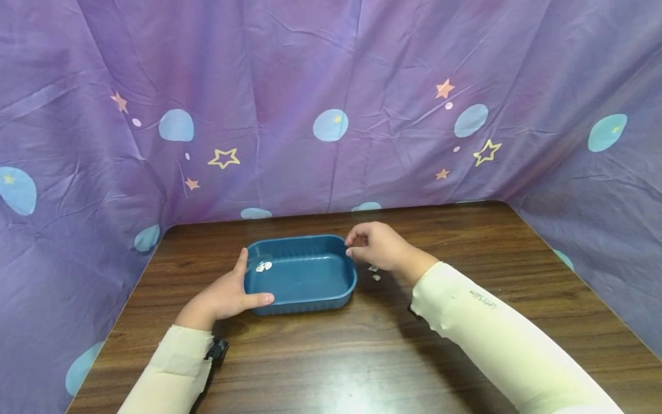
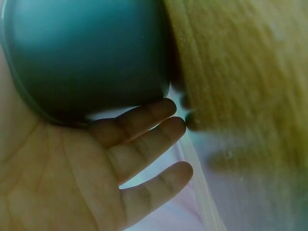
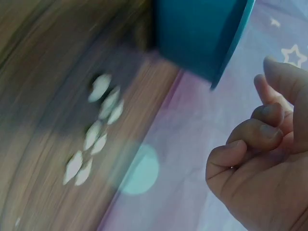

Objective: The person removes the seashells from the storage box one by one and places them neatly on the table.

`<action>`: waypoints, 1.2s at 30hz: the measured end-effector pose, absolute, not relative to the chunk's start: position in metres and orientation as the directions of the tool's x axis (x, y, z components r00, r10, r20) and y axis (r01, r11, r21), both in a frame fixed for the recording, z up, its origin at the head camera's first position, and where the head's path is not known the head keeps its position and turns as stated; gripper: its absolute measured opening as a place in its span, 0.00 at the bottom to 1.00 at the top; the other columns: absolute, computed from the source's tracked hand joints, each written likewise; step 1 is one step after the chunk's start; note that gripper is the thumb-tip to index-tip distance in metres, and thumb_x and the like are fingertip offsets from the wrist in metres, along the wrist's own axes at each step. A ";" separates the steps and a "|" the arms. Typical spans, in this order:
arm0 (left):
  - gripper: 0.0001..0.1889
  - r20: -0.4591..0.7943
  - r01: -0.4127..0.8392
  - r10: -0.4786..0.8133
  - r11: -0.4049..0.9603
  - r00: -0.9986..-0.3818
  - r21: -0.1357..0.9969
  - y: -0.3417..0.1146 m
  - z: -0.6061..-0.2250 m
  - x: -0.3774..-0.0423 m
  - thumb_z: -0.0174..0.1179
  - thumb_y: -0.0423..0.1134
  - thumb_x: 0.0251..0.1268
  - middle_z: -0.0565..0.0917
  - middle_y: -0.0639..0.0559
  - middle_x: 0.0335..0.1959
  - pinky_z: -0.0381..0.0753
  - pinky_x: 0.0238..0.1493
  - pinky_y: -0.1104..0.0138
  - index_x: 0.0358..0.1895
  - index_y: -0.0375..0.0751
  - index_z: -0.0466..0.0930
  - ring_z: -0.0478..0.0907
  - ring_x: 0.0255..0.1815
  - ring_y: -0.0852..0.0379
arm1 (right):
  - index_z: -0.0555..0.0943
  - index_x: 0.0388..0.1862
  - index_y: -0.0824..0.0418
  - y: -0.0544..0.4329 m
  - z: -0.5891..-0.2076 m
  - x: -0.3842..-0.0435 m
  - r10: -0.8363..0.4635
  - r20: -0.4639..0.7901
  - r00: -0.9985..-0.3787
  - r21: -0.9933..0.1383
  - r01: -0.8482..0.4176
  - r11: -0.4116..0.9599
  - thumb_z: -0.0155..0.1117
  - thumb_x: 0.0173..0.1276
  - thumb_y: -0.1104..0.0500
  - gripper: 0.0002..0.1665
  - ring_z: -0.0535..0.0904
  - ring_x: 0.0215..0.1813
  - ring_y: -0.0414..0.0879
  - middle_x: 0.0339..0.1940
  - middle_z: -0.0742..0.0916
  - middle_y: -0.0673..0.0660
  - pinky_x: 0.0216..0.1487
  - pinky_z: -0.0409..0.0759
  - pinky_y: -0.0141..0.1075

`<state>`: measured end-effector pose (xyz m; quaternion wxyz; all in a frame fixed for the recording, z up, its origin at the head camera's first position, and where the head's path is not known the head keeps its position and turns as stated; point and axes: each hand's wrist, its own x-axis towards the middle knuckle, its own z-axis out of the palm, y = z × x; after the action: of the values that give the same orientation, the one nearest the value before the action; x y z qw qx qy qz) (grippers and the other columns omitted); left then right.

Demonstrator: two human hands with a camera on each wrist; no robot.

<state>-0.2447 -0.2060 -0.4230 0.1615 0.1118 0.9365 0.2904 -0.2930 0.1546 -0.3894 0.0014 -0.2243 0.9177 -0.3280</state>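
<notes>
My left hand (image 1: pixel 227 293) is spread against the left end of a blue plastic basin (image 1: pixel 305 306); its thumb lies over the front rim. In the left wrist view, the nearly straight fingers (image 2: pixel 149 144) lie along the basin's outside. My right hand (image 1: pixel 381 246) is at the basin's right rim, with thumb and forefinger tips close together. The right wrist view shows its other fingers (image 3: pixel 252 132) bent; I cannot tell if a seed is between the tips. A few white pumpkin seeds (image 1: pixel 267 265) lie inside the basin's left part. Several more pumpkin seeds (image 3: pixel 91 134) lie on the table.
The basin stands on a dark wood-grain table (image 1: pixel 320 356). A purple cloth (image 1: pixel 289 69) with stars and planets hangs behind the table and along both sides. The loose seeds lie right of the basin, beneath the right hand and wrist in the head view.
</notes>
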 end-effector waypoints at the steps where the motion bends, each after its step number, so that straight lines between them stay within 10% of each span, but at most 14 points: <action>1: 0.73 -0.238 0.115 0.302 0.807 -0.923 0.579 -0.206 -0.423 -0.244 0.69 0.70 0.61 0.50 0.21 0.82 0.65 0.75 0.36 0.84 0.33 0.21 0.61 0.79 0.24 | 0.88 0.43 0.60 0.149 -0.389 -0.293 -0.419 0.148 -0.896 -0.611 -0.416 0.674 0.75 0.68 0.60 0.07 0.75 0.26 0.39 0.22 0.82 0.48 0.33 0.77 0.36; 36: 0.74 -0.246 0.126 0.326 0.798 -0.913 0.589 -0.207 -0.425 -0.248 0.67 0.72 0.62 0.51 0.19 0.81 0.67 0.73 0.35 0.83 0.30 0.20 0.64 0.78 0.24 | 0.89 0.44 0.53 0.015 -0.414 -0.309 -0.441 0.050 -0.896 -0.700 -0.347 0.625 0.76 0.70 0.50 0.10 0.74 0.27 0.39 0.22 0.79 0.47 0.30 0.73 0.31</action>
<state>-0.2476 -0.2071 -0.4249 0.1701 0.1211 0.9328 0.2938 -0.3090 0.0154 -0.4143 0.0634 -0.2191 0.8991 -0.3736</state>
